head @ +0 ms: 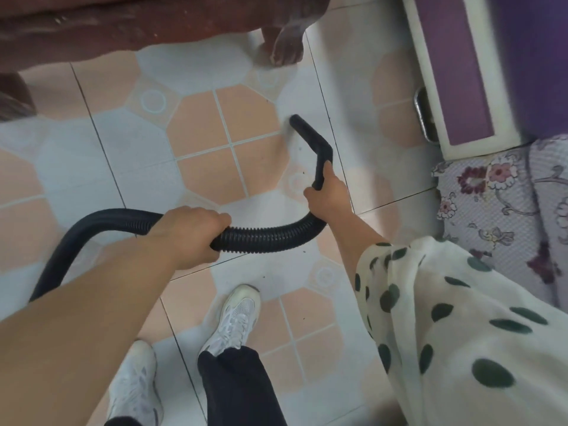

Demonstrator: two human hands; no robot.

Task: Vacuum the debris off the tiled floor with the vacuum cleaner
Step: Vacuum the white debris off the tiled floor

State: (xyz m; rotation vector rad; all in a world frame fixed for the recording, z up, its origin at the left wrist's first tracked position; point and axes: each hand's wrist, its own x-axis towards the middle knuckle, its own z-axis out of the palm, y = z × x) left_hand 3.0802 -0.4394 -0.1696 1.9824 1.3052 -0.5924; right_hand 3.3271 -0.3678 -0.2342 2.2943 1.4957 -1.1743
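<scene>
A black ribbed vacuum hose (267,235) curves across the middle of the view, coming in from the lower left. My left hand (190,235) grips the hose from above. My right hand (329,195) holds the black bent nozzle tube (313,139), whose tip points down at the tiled floor (215,149) near a grout line. Small dark specks of debris (303,173) lie on the tiles beside the nozzle and near my right foot. The vacuum's body is out of view.
Dark wooden furniture (153,23) with a carved leg (285,44) stands at the top. A white and purple cabinet (461,72) and a floral quilted cover (504,210) are on the right. My white shoes (236,318) stand on the tiles below the hose.
</scene>
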